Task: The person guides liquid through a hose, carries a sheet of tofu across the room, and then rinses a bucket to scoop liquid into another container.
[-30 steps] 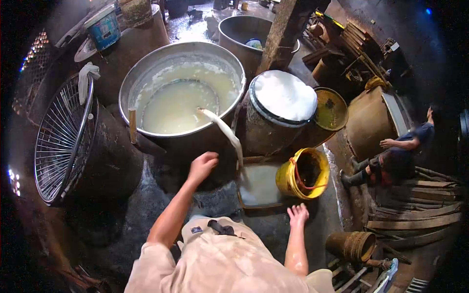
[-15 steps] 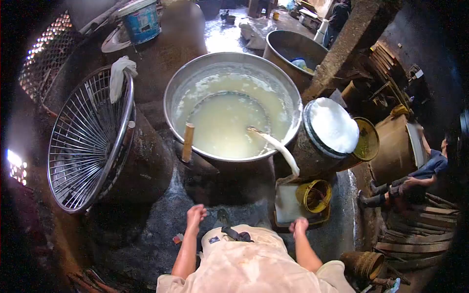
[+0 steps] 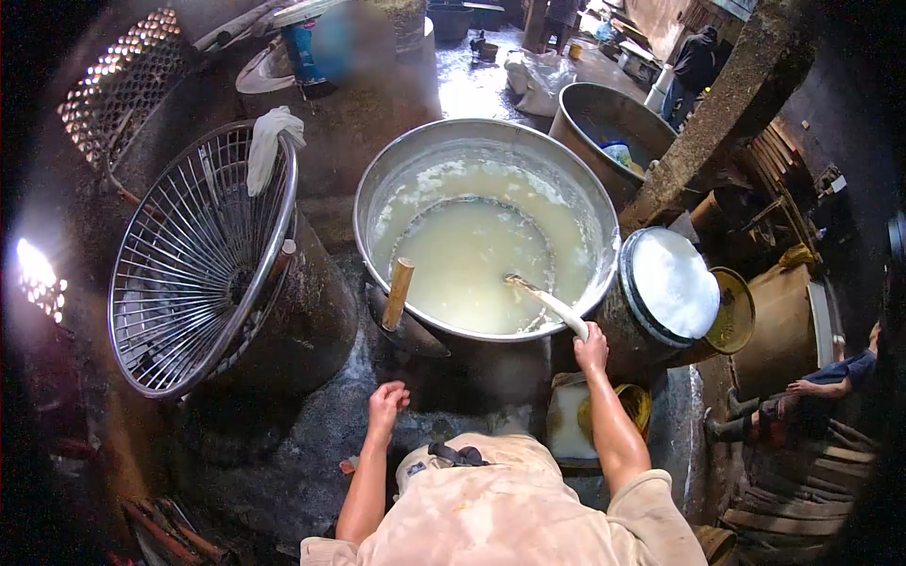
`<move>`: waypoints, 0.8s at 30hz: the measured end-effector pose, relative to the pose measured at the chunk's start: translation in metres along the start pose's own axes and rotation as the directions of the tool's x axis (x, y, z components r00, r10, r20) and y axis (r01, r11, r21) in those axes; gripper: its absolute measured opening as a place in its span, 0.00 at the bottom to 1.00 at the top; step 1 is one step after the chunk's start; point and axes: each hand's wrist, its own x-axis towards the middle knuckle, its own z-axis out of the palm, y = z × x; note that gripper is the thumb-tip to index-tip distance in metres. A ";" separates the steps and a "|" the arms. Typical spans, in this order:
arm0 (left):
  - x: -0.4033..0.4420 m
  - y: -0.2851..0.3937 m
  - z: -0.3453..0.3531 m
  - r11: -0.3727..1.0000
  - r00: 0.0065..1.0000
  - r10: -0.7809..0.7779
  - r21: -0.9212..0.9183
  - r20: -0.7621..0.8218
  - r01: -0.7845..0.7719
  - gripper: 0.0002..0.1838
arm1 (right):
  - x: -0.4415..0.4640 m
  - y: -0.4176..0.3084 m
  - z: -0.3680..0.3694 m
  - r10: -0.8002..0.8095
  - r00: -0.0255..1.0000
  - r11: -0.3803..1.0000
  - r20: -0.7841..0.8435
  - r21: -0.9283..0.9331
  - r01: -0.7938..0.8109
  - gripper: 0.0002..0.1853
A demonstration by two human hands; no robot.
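In front of me stands a large round metal vat (image 3: 491,132) full of cloudy, pale yellow liquid (image 3: 462,264) with white froth round its edge. A whitish hose (image 3: 559,309) slants over the vat's near right rim, its brownish end at the liquid. My right hand (image 3: 592,349) is closed round the hose's outer part just outside the rim. Low in front of the vat, my left hand (image 3: 387,404) holds nothing, its fingers loosely bent and a little apart. A short wooden piece (image 3: 398,294) stands upright at the vat's near left rim.
At left a large metal-barred basket (image 3: 189,274) leans tilted, a white cloth (image 3: 272,146) over its rim. Right of the vat are a white-topped drum (image 3: 674,283), a yellow bucket (image 3: 634,407) and a slanting post (image 3: 727,113). One person sits far right; another stands behind.
My right hand has reached forward and taken hold of the hose, and its outer end has lifted. My left hand stays low. The view has shifted, so the vat appears further right and lower.
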 end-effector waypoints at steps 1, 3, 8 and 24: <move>-0.008 -0.010 -0.010 0.999 0.999 -0.040 0.027 -0.035 0.041 0.11 | -0.001 0.003 0.002 -0.019 1.000 1.000 -0.021 -0.003 0.019 0.20; -0.022 -0.029 -0.026 0.996 0.994 -0.074 0.047 -0.083 0.078 0.11 | 0.003 0.013 0.003 -0.056 0.998 0.993 0.025 0.103 0.053 0.20; -0.028 -0.046 -0.020 0.976 0.925 -0.215 -0.089 -0.313 0.196 0.12 | 0.008 0.033 0.006 -0.143 0.984 0.947 0.109 0.304 0.104 0.20; -0.024 0.013 0.102 0.980 0.968 0.075 0.197 -0.238 -0.028 0.10 | 0.043 0.046 -0.017 -0.224 0.909 0.933 0.352 0.348 0.095 0.22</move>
